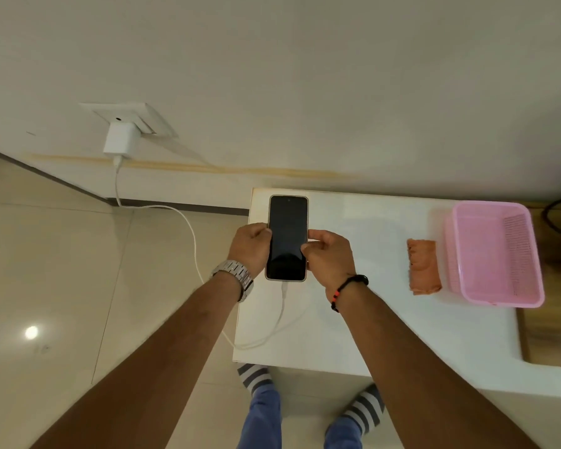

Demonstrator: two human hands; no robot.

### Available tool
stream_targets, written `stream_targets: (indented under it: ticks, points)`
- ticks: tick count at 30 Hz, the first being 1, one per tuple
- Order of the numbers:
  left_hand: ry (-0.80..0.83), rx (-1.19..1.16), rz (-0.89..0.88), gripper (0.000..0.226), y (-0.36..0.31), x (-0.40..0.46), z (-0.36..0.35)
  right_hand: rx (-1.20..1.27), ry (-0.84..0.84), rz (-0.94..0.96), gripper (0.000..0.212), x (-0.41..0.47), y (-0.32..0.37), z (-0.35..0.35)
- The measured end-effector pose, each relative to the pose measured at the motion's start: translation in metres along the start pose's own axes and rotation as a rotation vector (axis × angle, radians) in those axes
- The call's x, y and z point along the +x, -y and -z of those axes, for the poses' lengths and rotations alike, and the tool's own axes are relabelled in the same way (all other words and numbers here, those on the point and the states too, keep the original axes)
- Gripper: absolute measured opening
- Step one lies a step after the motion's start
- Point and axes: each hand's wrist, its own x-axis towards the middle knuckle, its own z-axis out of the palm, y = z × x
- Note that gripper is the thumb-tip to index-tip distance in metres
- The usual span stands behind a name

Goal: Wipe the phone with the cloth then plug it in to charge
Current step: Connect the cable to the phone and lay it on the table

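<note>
White table (386, 335): bears everything relevant; the landmark for the placings below.
Pink basket (496, 254): at the table's right end, appears empty, well apart from the phone.
Charging cable (188, 234): white, runs from the wall adapter (120, 140) beyond the table's left edge, down across the floor, loops onto the table's near-left part and ends at the phone's near short edge.
Phone (287, 238): lies face up near the table's far-left corner, screen dark; long axis runs from the person towards the wall, charging port at the near end.
Cloth (423, 270): orange, folded, just beside the basket's left wall, untouched by either hand.
Left hand (250, 246): grips the phone's left long edge, thumb on the bezel.
Right hand (327, 254): pinches the right long edge, one fingertip over the glass.
Connector (284, 288): appears seated in the port; the joint is small, so full insertion cannot be confirmed.
Governing relation: both hands flank the phone about equally; the right hand lies nearer the cloth and the plug lies directly below both wrists.
Assessment: wiping looks finished, charging step at or near completion; a lit screen would confirm.
</note>
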Motion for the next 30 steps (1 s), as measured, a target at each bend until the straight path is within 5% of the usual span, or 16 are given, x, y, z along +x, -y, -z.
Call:
stream_targets:
  ticks: [13,30]
  points:
    - [-0.134,0.088,0.131,0.004,0.04,0.048,0.005,-0.139,-0.185,-0.078,0.03,0.045,-0.034,-0.047]
    - [-0.151,0.052,0.12,0.009,0.045,0.06,-0.017,-0.296,-0.323,-0.029,0.025,0.057,-0.038,-0.045]
